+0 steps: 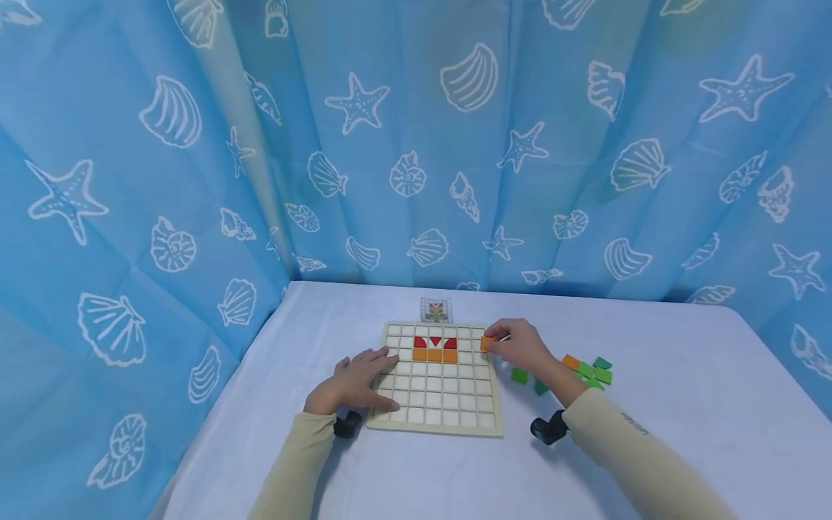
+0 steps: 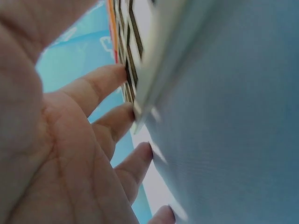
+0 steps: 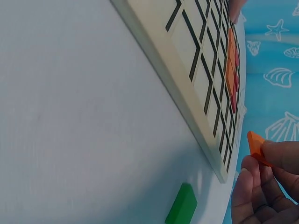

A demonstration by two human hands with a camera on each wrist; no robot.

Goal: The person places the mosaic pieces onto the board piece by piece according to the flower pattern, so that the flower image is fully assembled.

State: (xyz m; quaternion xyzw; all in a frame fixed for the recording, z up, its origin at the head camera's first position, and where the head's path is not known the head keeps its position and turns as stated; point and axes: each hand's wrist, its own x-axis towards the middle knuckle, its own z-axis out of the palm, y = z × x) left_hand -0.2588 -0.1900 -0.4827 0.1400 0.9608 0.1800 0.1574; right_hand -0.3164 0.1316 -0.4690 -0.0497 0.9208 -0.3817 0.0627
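Note:
A pale square grid board [image 1: 434, 417] lies on the table, with red pieces [image 1: 419, 342] in one row and orange squares [image 1: 435, 355] in the row below. My left hand [image 1: 354, 379] rests spread at the board's left edge; in the left wrist view two fingertips [image 2: 122, 72] touch the board and the others reach past its edge. Over the board's upper right edge, my right hand [image 1: 520, 343] pinches an orange tile [image 3: 255, 147] between thumb and fingers. A green piece [image 3: 182, 205] lies on the table below it.
Several loose green and orange tiles [image 1: 585, 370] lie right of the board, partly behind the right forearm. A small pattern card [image 1: 435, 310] sits just past the board's far edge. Behind the table hangs a blue curtain [image 1: 403, 130] with white shells and starfish.

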